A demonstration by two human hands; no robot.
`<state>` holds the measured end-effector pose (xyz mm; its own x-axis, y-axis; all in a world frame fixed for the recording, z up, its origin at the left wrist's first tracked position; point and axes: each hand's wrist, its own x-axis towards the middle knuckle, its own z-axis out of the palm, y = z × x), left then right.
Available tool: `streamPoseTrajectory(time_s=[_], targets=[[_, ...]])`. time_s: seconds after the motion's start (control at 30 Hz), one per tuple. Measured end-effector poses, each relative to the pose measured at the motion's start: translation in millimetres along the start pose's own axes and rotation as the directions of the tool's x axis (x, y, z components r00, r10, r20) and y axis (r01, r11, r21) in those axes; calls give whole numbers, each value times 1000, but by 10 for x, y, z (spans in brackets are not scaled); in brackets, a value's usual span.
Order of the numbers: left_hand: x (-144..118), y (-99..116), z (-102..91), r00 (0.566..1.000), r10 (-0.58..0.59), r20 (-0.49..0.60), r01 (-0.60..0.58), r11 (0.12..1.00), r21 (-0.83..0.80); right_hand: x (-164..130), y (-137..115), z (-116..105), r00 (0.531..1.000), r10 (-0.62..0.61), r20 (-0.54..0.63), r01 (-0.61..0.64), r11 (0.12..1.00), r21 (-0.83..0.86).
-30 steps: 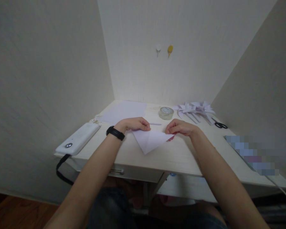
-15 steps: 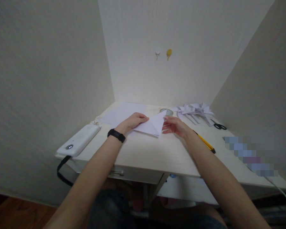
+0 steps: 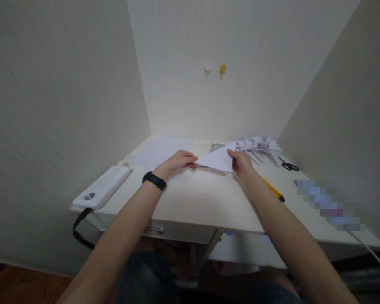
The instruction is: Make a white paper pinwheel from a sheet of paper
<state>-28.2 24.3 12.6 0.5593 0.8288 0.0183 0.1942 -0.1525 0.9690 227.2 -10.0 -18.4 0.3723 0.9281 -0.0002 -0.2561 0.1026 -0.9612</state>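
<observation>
A white paper folded into a triangle (image 3: 218, 160) is held just above the pale desk (image 3: 209, 202). My left hand (image 3: 177, 161), with a black band on its wrist, pinches the paper's left corner. My right hand (image 3: 242, 164) grips its right edge near the top. The paper hides most of a tape roll (image 3: 214, 147) behind it.
Flat white sheets (image 3: 163, 150) lie at the back left. Several folded paper pinwheels (image 3: 260, 147) and black scissors (image 3: 289, 166) sit at the back right. A yellow knife (image 3: 274, 191) lies by my right forearm. A white power bank (image 3: 101, 187) rests at the left edge.
The paper triangle lay flat pointing toward me; both hands have lifted it and turned it farther back and to the right. My right hand moved off the yellow knife, which now shows.
</observation>
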Motion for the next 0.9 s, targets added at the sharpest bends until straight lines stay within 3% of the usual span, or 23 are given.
streamPoseTrajectory(time_s=[0.13,0.23,0.43,0.67,0.9], targets=[[23,-6,13,998,-45,-32,44,998,-38,55,-50,-127,1000,3,-29,-3,1000,12],[10,8,40,998,-29,-63,30,999,25,-24,-74,-62,999,24,38,-24,1000,-5],[-37,1,85,991,65,118,-73,995,64,-234,-34,212,983,43,180,-30,997,-72],[-41,6,103,990,86,113,-92,995,50,-220,-1,238,996,6,90,-2,999,-37],[-34,13,116,984,100,150,-104,994,22,12,9,-5,997,-64,34,62,996,57]])
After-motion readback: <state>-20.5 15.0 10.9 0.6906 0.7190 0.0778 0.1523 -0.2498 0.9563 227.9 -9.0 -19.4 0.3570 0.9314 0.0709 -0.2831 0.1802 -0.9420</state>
